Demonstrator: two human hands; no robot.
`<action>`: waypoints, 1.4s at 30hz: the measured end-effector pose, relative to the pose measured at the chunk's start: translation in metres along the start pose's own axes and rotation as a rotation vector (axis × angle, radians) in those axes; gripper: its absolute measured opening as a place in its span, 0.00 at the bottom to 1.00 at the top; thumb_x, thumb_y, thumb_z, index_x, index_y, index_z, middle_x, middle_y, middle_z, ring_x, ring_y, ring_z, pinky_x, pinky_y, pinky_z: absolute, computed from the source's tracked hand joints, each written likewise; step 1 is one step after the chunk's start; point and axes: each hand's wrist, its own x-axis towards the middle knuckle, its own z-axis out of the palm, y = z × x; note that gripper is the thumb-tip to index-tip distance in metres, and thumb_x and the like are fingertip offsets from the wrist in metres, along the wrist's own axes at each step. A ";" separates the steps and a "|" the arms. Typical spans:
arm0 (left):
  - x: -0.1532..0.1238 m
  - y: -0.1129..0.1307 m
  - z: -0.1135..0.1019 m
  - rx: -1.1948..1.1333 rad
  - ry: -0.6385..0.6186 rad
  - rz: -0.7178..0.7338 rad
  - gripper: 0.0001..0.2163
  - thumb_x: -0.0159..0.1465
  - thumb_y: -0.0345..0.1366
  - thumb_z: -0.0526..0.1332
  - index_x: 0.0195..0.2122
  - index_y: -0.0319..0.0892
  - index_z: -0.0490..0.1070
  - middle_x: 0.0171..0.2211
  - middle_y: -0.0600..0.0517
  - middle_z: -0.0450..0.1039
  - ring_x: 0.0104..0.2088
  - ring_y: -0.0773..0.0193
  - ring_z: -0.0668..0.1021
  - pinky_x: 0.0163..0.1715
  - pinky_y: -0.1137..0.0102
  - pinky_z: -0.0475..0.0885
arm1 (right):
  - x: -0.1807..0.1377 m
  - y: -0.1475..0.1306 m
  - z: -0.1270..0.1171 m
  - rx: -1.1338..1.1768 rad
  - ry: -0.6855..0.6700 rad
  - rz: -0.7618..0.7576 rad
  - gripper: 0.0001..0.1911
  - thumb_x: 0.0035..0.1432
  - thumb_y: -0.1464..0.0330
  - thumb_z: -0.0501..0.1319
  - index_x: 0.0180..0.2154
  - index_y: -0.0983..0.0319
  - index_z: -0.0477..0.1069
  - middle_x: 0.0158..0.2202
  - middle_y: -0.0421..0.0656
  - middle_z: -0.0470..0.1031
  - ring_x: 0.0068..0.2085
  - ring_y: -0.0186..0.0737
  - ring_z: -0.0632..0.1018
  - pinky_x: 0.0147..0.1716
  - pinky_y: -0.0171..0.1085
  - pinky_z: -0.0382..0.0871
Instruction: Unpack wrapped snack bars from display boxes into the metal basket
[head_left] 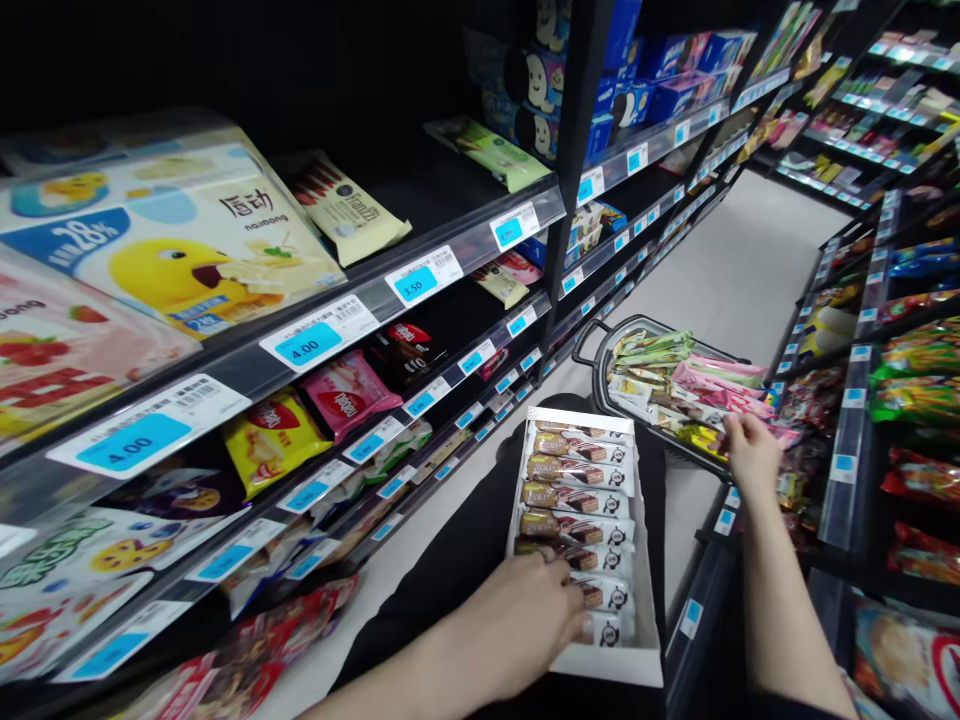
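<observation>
A white display box (pixel 643 655) of wrapped chocolate bars (pixel 577 470) rests on my lap in a shop aisle. My left hand (pixel 525 625) lies over the near end of the box, fingers curled on the nearest bars. My right hand (pixel 750 450) reaches to the near edge of a dark shopping basket (pixel 600 385) and its fingers are closed on a snack packet there. The basket is filled with green, pink and yellow packets (pixel 694 385).
Shelves (pixel 480 235) with blue price tags run along my left, stocked with biscuit boxes and snack bags. Another rack of snacks (pixel 911 375) stands close on my right. The pale aisle floor (pixel 750 260) stretches ahead beyond the basket.
</observation>
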 end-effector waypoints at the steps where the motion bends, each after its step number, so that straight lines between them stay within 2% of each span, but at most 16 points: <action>1: 0.002 -0.003 0.002 0.010 0.008 0.000 0.08 0.67 0.34 0.56 0.34 0.41 0.74 0.33 0.49 0.76 0.35 0.57 0.79 0.37 0.67 0.71 | 0.010 0.001 0.014 -0.026 -0.021 0.022 0.18 0.64 0.56 0.58 0.31 0.64 0.70 0.25 0.38 0.72 0.27 0.34 0.74 0.32 0.37 0.70; 4: 0.004 -0.007 0.001 0.047 0.052 -0.037 0.04 0.63 0.29 0.60 0.38 0.41 0.72 0.38 0.48 0.75 0.38 0.56 0.77 0.37 0.67 0.71 | 0.032 0.003 0.046 -0.072 -0.071 0.076 0.13 0.65 0.61 0.58 0.43 0.65 0.71 0.40 0.43 0.75 0.37 0.36 0.77 0.39 0.41 0.73; 6: 0.006 -0.007 -0.003 0.056 0.046 -0.067 0.08 0.61 0.30 0.63 0.43 0.41 0.71 0.43 0.47 0.72 0.42 0.54 0.76 0.39 0.65 0.72 | 0.037 0.004 0.057 -0.081 -0.108 0.086 0.14 0.65 0.62 0.59 0.48 0.64 0.70 0.46 0.46 0.73 0.42 0.40 0.77 0.42 0.44 0.73; 9: 0.012 -0.003 -0.009 0.101 0.015 -0.103 0.15 0.59 0.32 0.65 0.48 0.39 0.69 0.44 0.45 0.72 0.42 0.52 0.76 0.42 0.62 0.72 | 0.031 0.007 0.060 -0.072 -0.176 0.066 0.15 0.64 0.62 0.60 0.50 0.63 0.69 0.49 0.46 0.72 0.44 0.41 0.76 0.43 0.45 0.73; 12: 0.018 0.000 -0.008 0.193 0.029 -0.098 0.16 0.57 0.27 0.63 0.48 0.37 0.67 0.42 0.44 0.72 0.41 0.51 0.75 0.42 0.60 0.71 | 0.011 0.015 0.050 -0.046 -0.233 0.020 0.14 0.63 0.62 0.61 0.46 0.64 0.71 0.45 0.44 0.74 0.42 0.40 0.77 0.43 0.45 0.73; 16: 0.018 0.001 -0.004 0.222 -0.014 -0.011 0.16 0.55 0.22 0.57 0.46 0.35 0.67 0.41 0.42 0.72 0.39 0.51 0.75 0.39 0.60 0.72 | -0.042 0.024 0.021 0.045 -0.244 -0.046 0.14 0.62 0.60 0.59 0.41 0.65 0.74 0.36 0.45 0.78 0.37 0.42 0.79 0.42 0.45 0.72; 19: 0.017 0.002 0.000 0.230 -0.039 -0.039 0.16 0.52 0.18 0.54 0.42 0.32 0.68 0.39 0.41 0.71 0.39 0.50 0.75 0.37 0.61 0.72 | -0.104 0.021 -0.005 0.134 -0.180 -0.067 0.22 0.61 0.53 0.57 0.43 0.64 0.74 0.37 0.48 0.79 0.37 0.47 0.80 0.38 0.44 0.72; 21: 0.017 0.003 0.003 0.216 -0.036 -0.070 0.15 0.53 0.18 0.53 0.41 0.32 0.69 0.37 0.41 0.72 0.39 0.50 0.75 0.39 0.60 0.71 | -0.149 0.013 -0.018 0.159 -0.101 -0.072 0.22 0.60 0.53 0.58 0.42 0.64 0.75 0.37 0.48 0.79 0.38 0.47 0.80 0.40 0.44 0.71; 22: 0.017 0.003 0.004 0.208 -0.027 -0.080 0.15 0.54 0.18 0.53 0.41 0.32 0.69 0.37 0.41 0.72 0.40 0.50 0.75 0.42 0.59 0.71 | -0.171 0.007 -0.023 0.165 -0.028 -0.077 0.19 0.60 0.54 0.59 0.40 0.63 0.75 0.36 0.48 0.79 0.38 0.47 0.79 0.41 0.43 0.71; 25: 0.017 0.004 0.004 0.197 0.001 -0.093 0.16 0.56 0.21 0.54 0.46 0.31 0.67 0.43 0.38 0.71 0.45 0.49 0.74 0.47 0.58 0.69 | -0.223 -0.012 -0.027 0.142 0.004 -0.219 0.11 0.61 0.61 0.60 0.37 0.61 0.76 0.35 0.46 0.80 0.36 0.44 0.79 0.40 0.40 0.70; 29: 0.014 0.006 0.000 0.198 0.026 -0.050 0.16 0.59 0.23 0.54 0.50 0.34 0.65 0.45 0.41 0.70 0.44 0.51 0.74 0.44 0.60 0.71 | -0.248 -0.029 -0.022 0.142 -0.038 -0.447 0.05 0.59 0.70 0.61 0.38 0.60 0.75 0.34 0.44 0.79 0.36 0.41 0.79 0.38 0.37 0.70; 32: 0.010 0.007 -0.002 0.184 0.103 -0.034 0.11 0.63 0.23 0.52 0.46 0.36 0.65 0.41 0.45 0.72 0.41 0.53 0.74 0.42 0.61 0.72 | -0.244 -0.034 -0.025 0.130 -0.097 -0.431 0.07 0.60 0.67 0.61 0.40 0.60 0.74 0.34 0.44 0.77 0.35 0.41 0.78 0.37 0.38 0.70; 35: 0.007 0.007 -0.003 0.233 0.231 0.008 0.11 0.66 0.23 0.49 0.47 0.36 0.65 0.41 0.45 0.72 0.41 0.55 0.75 0.44 0.62 0.72 | -0.236 -0.036 -0.033 0.110 -0.144 -0.297 0.15 0.60 0.59 0.61 0.45 0.60 0.74 0.32 0.43 0.76 0.31 0.40 0.77 0.31 0.37 0.71; 38: 0.003 0.006 -0.004 0.290 0.443 0.103 0.11 0.67 0.25 0.49 0.49 0.34 0.66 0.43 0.43 0.74 0.43 0.55 0.75 0.47 0.61 0.71 | -0.231 -0.038 -0.041 0.277 -0.276 -0.085 0.19 0.57 0.57 0.63 0.48 0.59 0.72 0.30 0.41 0.76 0.25 0.38 0.76 0.25 0.35 0.73; 40: 0.001 0.005 -0.005 0.288 0.600 0.202 0.10 0.68 0.27 0.51 0.47 0.35 0.68 0.44 0.44 0.75 0.44 0.55 0.76 0.47 0.61 0.71 | -0.231 -0.042 -0.044 0.439 -0.335 0.014 0.17 0.56 0.59 0.65 0.46 0.58 0.74 0.33 0.43 0.79 0.27 0.39 0.78 0.27 0.36 0.75; 42: -0.002 0.004 -0.007 0.243 0.689 0.269 0.09 0.68 0.29 0.53 0.45 0.39 0.69 0.45 0.46 0.76 0.43 0.57 0.76 0.45 0.64 0.72 | -0.232 -0.049 -0.046 0.540 -0.316 0.036 0.14 0.55 0.61 0.66 0.43 0.57 0.76 0.39 0.45 0.80 0.33 0.42 0.81 0.31 0.36 0.77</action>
